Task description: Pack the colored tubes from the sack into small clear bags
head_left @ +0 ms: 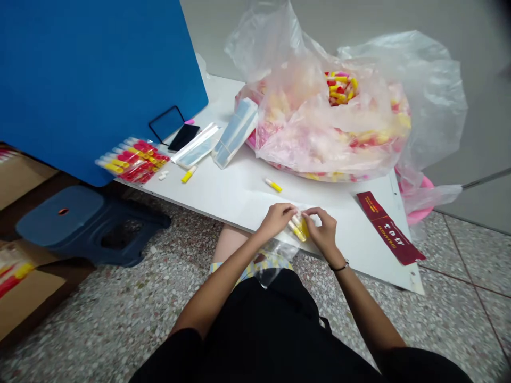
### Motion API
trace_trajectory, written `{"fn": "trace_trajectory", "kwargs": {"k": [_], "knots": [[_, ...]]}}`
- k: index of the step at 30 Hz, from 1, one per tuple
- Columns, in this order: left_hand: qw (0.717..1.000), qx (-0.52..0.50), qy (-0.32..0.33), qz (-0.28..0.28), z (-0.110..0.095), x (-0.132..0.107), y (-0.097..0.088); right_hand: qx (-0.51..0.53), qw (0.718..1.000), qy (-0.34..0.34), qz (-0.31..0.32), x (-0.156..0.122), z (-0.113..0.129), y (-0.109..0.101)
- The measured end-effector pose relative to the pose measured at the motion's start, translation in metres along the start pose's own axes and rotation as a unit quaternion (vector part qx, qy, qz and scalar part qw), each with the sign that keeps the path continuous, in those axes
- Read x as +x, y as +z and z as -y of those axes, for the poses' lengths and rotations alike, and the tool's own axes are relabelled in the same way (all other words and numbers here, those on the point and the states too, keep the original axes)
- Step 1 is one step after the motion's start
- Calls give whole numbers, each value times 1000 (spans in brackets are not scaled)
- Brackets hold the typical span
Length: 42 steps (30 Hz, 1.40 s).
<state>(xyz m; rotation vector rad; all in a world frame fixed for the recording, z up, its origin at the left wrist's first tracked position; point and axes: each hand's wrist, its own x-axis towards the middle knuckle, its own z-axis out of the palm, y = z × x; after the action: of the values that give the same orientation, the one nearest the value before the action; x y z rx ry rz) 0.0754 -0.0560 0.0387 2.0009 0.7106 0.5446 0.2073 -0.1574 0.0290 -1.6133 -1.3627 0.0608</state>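
little packed, far more left

a small bundle of yellow-and-white tubes point(298, 227) lay between the two hands, just over the front part of the white surface point(235, 205). the left hand point(275, 221) was closed at one end of the bundle, and a thin clear plastic bag point(275, 260) hung below it, glossy and crinkled, past the surface's edge. the right hand point(324, 231) curled over the other end, its fingertips point(307, 215) pinching the smooth, rounded tubes. neither hand had let go. how much of the bundle sat inside the bag could not be told.

further out, a flat row of pink-and-yellow tubes point(133, 159) lay in a clear wrapper beside the blue board point(91, 80), the only neat batch in view. two loose yellow-and-white tubes point(273, 184) lay apart on the bare white. stacks of slim clear sleeves point(235, 133) leaned near a black phone point(183, 137). most of the stock remained in a great soft, wrinkled plastic sack point(303, 133), its heap of bright tubes point(340, 88) showing at the opening, with a pink tub point(419, 205) at its far side and a red paper strip point(389, 229) nearby.
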Motion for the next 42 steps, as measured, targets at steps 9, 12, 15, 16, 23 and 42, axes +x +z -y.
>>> {"fn": "trace_trajectory", "kwargs": {"k": [9, 12, 15, 16, 23, 42], "knots": [[966, 251, 52, -40, -8, -17, 23, 94, 982, 161, -6, -8, -20, 8], [962, 261, 64, -50, -4, -32, 34, 11, 995, 91, -50, 20, -15, 12], [959, 270, 62, -52, 0, -33, 37, -30, 999, -11, 36, 65, -5, 33], [958, 276, 63, -46, 0, -32, 35, -40, 994, -32, 93, 80, 0, 42], [967, 241, 44, -68, -1, -36, 8, -62, 986, -3, 154, 108, 28, 45], [974, -176, -51, -134, -1, -43, -9, 103, 985, 92, 103, -10, 40, 0]]}}
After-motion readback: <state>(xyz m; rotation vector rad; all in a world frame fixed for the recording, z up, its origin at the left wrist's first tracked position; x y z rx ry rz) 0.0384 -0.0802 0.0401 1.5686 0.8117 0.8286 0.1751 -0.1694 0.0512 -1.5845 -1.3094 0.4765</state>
